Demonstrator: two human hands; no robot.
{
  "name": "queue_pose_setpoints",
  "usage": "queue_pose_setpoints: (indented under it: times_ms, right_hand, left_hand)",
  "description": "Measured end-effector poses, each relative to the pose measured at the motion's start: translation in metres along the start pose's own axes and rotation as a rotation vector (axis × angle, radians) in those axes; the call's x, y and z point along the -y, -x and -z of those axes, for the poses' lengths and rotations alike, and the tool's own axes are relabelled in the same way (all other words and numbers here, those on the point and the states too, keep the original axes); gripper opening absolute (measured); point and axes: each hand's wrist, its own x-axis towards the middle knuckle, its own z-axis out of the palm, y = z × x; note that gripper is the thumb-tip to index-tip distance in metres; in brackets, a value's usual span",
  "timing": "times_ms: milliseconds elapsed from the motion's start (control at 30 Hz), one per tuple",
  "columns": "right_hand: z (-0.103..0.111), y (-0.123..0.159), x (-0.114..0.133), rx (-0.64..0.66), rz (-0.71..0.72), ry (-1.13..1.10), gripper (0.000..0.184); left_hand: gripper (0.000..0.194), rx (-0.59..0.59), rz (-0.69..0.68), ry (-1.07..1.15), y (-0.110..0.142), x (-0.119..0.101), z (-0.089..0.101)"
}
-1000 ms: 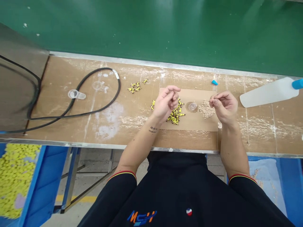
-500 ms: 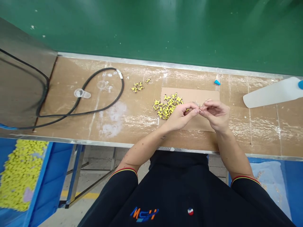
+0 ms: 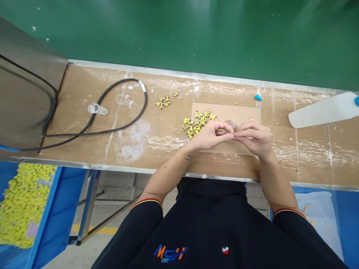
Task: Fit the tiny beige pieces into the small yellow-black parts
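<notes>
My left hand (image 3: 215, 135) and my right hand (image 3: 254, 137) meet fingertip to fingertip over a flat piece of cardboard (image 3: 224, 149). Both are closed in a pinch, and whatever sits between the fingertips is too small to make out. Left of my left hand lies a pile of small yellow-and-dark figures (image 3: 196, 123). A small clear round cup (image 3: 232, 124) shows just behind the fingers, partly covered. The little beige pieces (image 3: 249, 138) are mostly hidden under my right hand.
A white bottle (image 3: 322, 111) lies at the right, with a blue cap (image 3: 258, 97) farther back. A black cable (image 3: 117, 131) loops across the left, near a clear plastic cup (image 3: 97, 109). More figures (image 3: 163, 101) lie behind. Below left stands a blue bin (image 3: 53, 209) of yellow pieces.
My hands were apart, the right one over the beige pieces; they came together above the cardboard. Over the last half second they stay joined, with the right fingers shifting slightly.
</notes>
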Motion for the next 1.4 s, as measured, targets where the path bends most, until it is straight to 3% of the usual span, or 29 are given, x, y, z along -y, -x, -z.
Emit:
queue_pose_setpoints:
  times_ms: [167,467,567,833,1133,1300,1400]
  right_hand:
    - [-0.002,0.001,0.001,-0.036,0.039,0.071,0.019]
    - [-0.006,0.003,0.007,-0.108,-0.115,-0.006,0.008]
    - [-0.005,0.003,0.007,-0.101,-0.139,-0.004,0.004]
    - [-0.005,0.000,0.008,-0.071,-0.081,0.010,0.007]
    - [-0.006,0.003,0.006,-0.041,-0.099,0.049,0.007]
    - [0.007,0.002,0.001,-0.030,-0.129,0.119,0.009]
    - [0.017,0.001,-0.009,0.085,-0.164,0.196,0.011]
  left_hand:
    - [0.040,-0.087,-0.053,0.002,0.000,-0.002,-0.002]
    - [0.039,-0.075,-0.112,0.064,-0.001,-0.002,-0.005]
    - [0.037,-0.055,-0.129,0.069,0.000,-0.001,-0.005]
    - [0.034,-0.139,-0.155,0.035,0.000,-0.001,-0.008]
    - [0.040,-0.115,-0.107,0.026,-0.003,0.004,-0.006]
    - [0.033,-0.219,-0.039,0.312,-0.006,0.003,0.000]
    - [0.024,-0.323,0.009,0.528,-0.006,-0.002,0.009]
